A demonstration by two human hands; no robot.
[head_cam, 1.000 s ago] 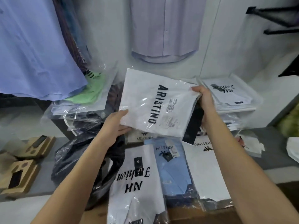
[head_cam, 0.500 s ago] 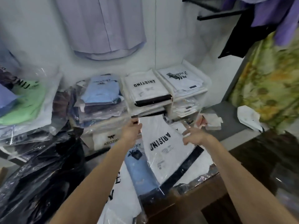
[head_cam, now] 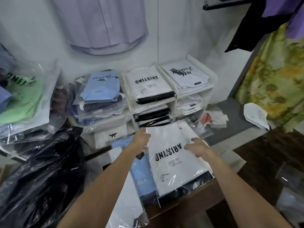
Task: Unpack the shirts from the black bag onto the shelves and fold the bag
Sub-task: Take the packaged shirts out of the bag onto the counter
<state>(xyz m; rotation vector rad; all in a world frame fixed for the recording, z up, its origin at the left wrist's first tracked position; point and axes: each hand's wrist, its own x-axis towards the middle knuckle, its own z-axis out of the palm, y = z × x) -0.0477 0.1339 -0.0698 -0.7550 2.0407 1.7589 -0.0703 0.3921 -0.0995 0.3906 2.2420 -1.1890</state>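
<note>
My left hand [head_cam: 141,139] hides its fingertips behind the packaged shirt [head_cam: 174,158]; the black bag [head_cam: 39,175] runs off the frame's lower left; label print unreadable.

A white packaged shirt [head_cam: 172,155], printed with black ARISTINO lettering and edged in black at its near end, is seen over a light blue packaged shirt [head_cam: 141,171]. White is shown by the shelf unit [head_cam: 194,94], where white packs with black print and black edges are stacked, and a light blue pack [head_cam: 100,86] with dark ones beneath it is seen to the left. A glossy black bag [head_cam: 41,175], a bright green garment in clear plastic [head_cam: 21,99], a pale lilac hanging shirt [head_cam: 105,23], purple cloth [head_cam: 283,10] and a yellow-green flowered fabric [head_cam: 276,76] are also shown, with the table [head_cam: 263,162] in dark brown.
</note>
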